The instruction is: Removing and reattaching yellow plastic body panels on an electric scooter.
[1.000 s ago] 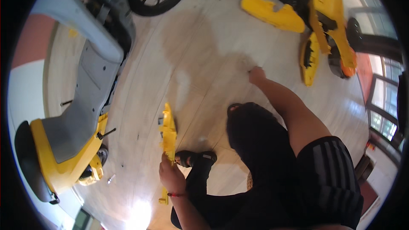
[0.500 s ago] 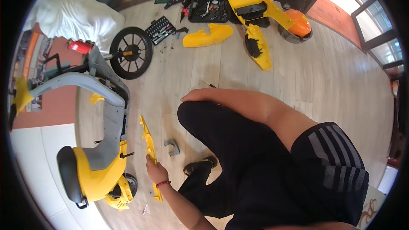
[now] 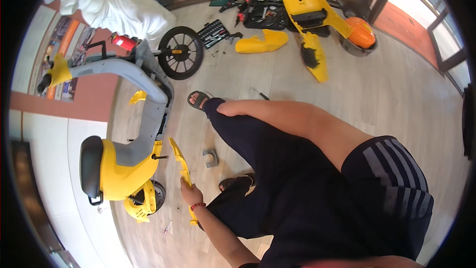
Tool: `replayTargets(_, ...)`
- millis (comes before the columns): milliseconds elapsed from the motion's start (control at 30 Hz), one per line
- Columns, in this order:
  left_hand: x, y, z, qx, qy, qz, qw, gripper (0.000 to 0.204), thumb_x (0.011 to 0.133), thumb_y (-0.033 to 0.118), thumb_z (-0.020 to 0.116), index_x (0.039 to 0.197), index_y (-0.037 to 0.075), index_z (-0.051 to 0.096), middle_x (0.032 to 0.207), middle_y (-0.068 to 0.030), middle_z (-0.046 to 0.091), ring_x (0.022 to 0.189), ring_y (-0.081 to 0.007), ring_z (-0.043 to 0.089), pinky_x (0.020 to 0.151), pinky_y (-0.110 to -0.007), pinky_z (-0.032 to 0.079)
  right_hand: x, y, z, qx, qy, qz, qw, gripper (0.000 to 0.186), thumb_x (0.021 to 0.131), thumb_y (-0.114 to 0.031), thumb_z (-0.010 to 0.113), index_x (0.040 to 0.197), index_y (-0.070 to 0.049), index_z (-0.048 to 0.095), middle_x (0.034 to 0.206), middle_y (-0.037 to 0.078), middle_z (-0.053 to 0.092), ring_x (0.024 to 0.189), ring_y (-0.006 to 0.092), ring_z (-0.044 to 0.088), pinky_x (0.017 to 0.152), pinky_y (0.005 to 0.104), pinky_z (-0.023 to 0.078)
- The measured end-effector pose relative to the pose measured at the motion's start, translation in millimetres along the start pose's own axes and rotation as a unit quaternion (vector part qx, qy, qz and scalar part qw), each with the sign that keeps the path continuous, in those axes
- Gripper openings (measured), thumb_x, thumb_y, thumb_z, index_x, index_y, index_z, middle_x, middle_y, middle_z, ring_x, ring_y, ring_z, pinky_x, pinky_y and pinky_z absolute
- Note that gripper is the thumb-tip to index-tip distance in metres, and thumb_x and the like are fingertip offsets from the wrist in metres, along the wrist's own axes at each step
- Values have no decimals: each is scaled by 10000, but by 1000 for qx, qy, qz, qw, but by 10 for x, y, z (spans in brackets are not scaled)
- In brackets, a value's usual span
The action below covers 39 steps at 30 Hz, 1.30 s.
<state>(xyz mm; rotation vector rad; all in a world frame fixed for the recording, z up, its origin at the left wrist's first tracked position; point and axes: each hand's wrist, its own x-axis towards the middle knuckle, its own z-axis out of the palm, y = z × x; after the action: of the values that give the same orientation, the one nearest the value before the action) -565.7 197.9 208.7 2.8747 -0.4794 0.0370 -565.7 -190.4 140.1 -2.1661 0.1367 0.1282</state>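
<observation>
My left hand (image 3: 192, 194) is closed round a long, narrow yellow plastic trim strip (image 3: 178, 155), which runs upright just right of the scooter. Next to the strip stands a yellow and grey electric scooter (image 3: 124, 171) with a black seat, its body partly stripped of panels. My right hand (image 3: 229, 108) rests by my right knee; its fingers are hidden, so I cannot tell how they lie. On the floor between the strip and my legs is a grey U-shaped piece (image 3: 210, 158). A screwdriver (image 3: 261, 94) lies beyond my right hand.
Yellow body panels (image 3: 262, 42) lie at the far side, near an open tool case (image 3: 265, 12) and a socket set (image 3: 213, 33). An orange helmet (image 3: 361, 33) sits at far right. The scooter's front wheel (image 3: 180, 52) juts toward the panels. A red extinguisher (image 3: 124, 42) stands behind it.
The view has shifted, so the scooter and floor items appear farther right. My right sandalled foot has come into view past the knee. My left hand keeps hold of the trim strip.
</observation>
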Motion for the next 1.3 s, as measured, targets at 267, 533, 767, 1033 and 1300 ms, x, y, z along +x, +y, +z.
replayTargets(267,-2,12,56,-62,55,16,996,563,733,-14,571,1272,36,418,1104,-221,559,995,-391,537,846,-432,439,73,-246,382,-15,94,108,990,459,915,-382,382,930,1,633,992,215,615,965,381,566,840,443,438)
replayTargets(533,11,79,103,-42,1,13,999,570,741,8,573,1283,65,408,1104,-213,560,991,-389,541,832,-436,451,-636,-792,-237,1,-53,-41,998,498,913,-391,401,772,32,623,822,231,618,822,389,583,738,437,444)
replayTargets(767,-20,-101,102,-61,13,0,998,585,737,14,569,1293,91,401,1095,-209,566,991,-388,545,833,-441,456,-1677,-910,-383,-174,-256,-96,946,469,895,-381,427,713,0,632,748,213,613,754,385,588,692,459,449)
replayTargets(1033,-101,9,-32,-116,-22,-20,993,562,737,14,581,1273,98,434,1135,-215,549,1014,-378,539,844,-437,451,-1294,-1475,-738,-317,-172,-54,931,378,858,-342,489,736,-12,627,780,203,618,778,376,592,703,452,453)
replayTargets(1300,-90,180,33,-195,-25,30,980,562,740,1,596,1273,76,432,1104,-218,557,1001,-374,546,831,-412,457,-84,-1497,-1,-157,-109,-126,974,676,775,-387,658,1261,9,403,1178,236,508,1064,335,521,866,372,430)
